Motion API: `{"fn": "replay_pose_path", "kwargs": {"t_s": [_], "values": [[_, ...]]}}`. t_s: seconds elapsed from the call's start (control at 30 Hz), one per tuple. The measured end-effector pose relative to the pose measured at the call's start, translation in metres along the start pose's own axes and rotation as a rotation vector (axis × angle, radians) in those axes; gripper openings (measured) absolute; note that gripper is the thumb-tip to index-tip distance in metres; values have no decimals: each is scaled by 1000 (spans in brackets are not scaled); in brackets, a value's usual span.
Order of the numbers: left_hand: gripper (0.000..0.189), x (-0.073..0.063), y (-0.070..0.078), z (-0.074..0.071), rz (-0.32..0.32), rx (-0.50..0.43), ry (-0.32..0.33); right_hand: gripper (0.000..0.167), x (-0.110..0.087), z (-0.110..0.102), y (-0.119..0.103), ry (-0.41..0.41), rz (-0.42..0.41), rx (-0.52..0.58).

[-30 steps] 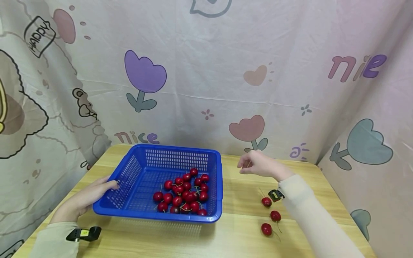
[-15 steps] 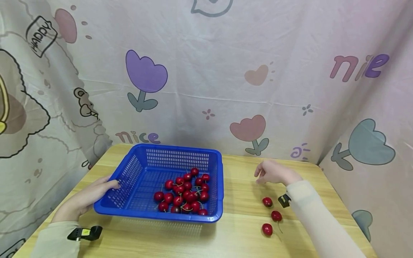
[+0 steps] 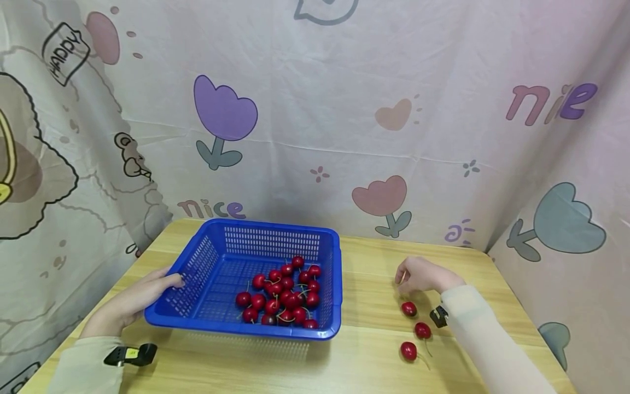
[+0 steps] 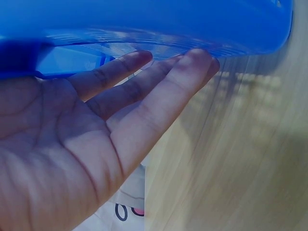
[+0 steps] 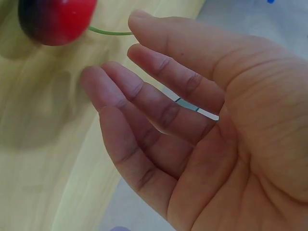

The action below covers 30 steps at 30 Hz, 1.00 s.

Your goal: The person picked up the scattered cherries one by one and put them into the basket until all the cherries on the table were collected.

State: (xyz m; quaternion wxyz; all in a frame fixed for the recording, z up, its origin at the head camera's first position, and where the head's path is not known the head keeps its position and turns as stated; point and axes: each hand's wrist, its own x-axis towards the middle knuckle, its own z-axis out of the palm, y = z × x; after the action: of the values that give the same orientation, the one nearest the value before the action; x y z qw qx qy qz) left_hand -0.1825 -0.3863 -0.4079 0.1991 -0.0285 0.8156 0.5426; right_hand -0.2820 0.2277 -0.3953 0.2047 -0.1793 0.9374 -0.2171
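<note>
My left hand [image 3: 141, 295] holds the left side of a blue plastic basket [image 3: 236, 329], thumb over its rim. In the left wrist view, fingers [image 4: 159, 103] reach under the basket [image 4: 159, 21]. Red cherries [image 3: 273, 306] with stems lie inside, mostly to the right. On the table's right, my right hand [image 3: 422, 273] is lowered just behind the farthest of three loose cherries [image 3: 408, 309]. In the right wrist view, this cherry's [image 5: 60, 19] green stem [image 5: 110, 33] runs to the thumb tip, with the fingers loosely bent and a gap between thumb and forefinger.
Two more loose cherries lie nearer me, a middle cherry [image 3: 422, 330] and a front cherry [image 3: 408, 351]. The light wooden table [image 3: 364, 350] is bordered at the back and sides by a printed cloth [image 3: 315, 109].
My right hand has moved right, toward me and down, from beside the basket to the farthest loose cherry. The left hand and basket have stayed put.
</note>
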Motion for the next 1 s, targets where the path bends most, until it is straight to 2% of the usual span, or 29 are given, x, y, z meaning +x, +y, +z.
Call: {"fn": "replay_pose_path", "kwargs": {"t_s": [1.0], "values": [[72, 1, -1, -1, -3, -2, -4, 8, 3, 10, 1, 23, -40, 8]]}}
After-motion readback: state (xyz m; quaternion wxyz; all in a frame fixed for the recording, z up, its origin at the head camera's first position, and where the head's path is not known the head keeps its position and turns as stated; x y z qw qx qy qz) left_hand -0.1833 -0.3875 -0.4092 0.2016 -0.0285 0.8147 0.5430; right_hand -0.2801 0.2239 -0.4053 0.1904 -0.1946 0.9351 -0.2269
